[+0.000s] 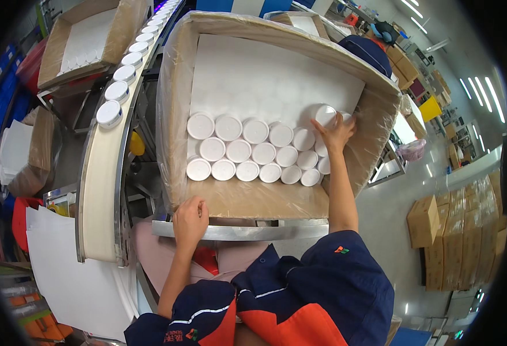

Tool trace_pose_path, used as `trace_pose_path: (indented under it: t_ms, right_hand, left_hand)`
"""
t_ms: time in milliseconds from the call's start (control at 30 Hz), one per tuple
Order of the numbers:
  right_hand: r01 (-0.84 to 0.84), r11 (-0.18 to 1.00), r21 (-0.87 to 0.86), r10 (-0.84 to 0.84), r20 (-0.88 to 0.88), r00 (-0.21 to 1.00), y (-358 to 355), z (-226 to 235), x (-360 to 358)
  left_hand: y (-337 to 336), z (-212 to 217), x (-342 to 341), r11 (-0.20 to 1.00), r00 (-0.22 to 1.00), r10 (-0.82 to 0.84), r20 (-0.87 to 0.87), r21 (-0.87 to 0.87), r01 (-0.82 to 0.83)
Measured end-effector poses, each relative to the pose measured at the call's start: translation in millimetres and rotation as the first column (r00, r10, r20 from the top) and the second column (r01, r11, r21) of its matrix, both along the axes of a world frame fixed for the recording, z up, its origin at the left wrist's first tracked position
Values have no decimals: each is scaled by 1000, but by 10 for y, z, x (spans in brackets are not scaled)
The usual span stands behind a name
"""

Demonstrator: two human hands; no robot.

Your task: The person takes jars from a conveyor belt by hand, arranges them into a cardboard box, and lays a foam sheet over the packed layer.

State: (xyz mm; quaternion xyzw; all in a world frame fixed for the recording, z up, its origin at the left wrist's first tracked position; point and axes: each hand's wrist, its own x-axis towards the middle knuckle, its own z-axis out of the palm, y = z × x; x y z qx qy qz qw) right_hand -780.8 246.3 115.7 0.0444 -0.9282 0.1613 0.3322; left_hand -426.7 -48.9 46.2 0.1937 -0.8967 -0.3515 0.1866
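Observation:
My right hand (337, 136) reaches into the carton at its right side, thumb and fingers closed around a round white jar (325, 113). Part of another white lid shows between its fingers. Below and left of that hand, rows of white lidded jars (255, 131) stand close together on the white sheet (253, 75) lining the carton's bottom. Just outside the carton's near left corner, my left hand (190, 220) has its fingers curled in, with nothing visible in them. The large cardboard carton (354, 167) has a clear plastic liner over its walls.
Left of the carton runs a conveyor (100, 190) carrying a line of white jars (117, 91). Another lined carton (54, 57) stands beyond it. A metal rail (247, 232) crosses in front of me. White sheets (63, 265) lie at lower left; stacked cartons (466, 230) stand at right.

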Motion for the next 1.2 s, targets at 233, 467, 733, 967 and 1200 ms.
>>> trace_pose_path:
  t_ms: [233,467,733,967,1200]
  right_hand:
    - [104,994,36,-109,167,980,-13,-214,20]
    - [-332,937,-107,289,-296,911,-848,157,412]
    - [-982,-99,163,994,-27,-104,-3576,549,2329]
    - [-914,271,303,835,398,380,-4852,342,1857]
    - [-958,110,264,761,598,252,-4833,538,2369]
  left_hand:
    - [-11,-34,6,1000,1000,8,-15,16,-8]
    - [-23,-54,-12,999,999,-27,-42,-28,25]
    - [-73,-196,105,1000,993,3,-117,7,-3]
    - [0,-146,36,999,987,-35,-154,34,41]
    - [-83,-156,97,994,986,-81,-143,60,91]
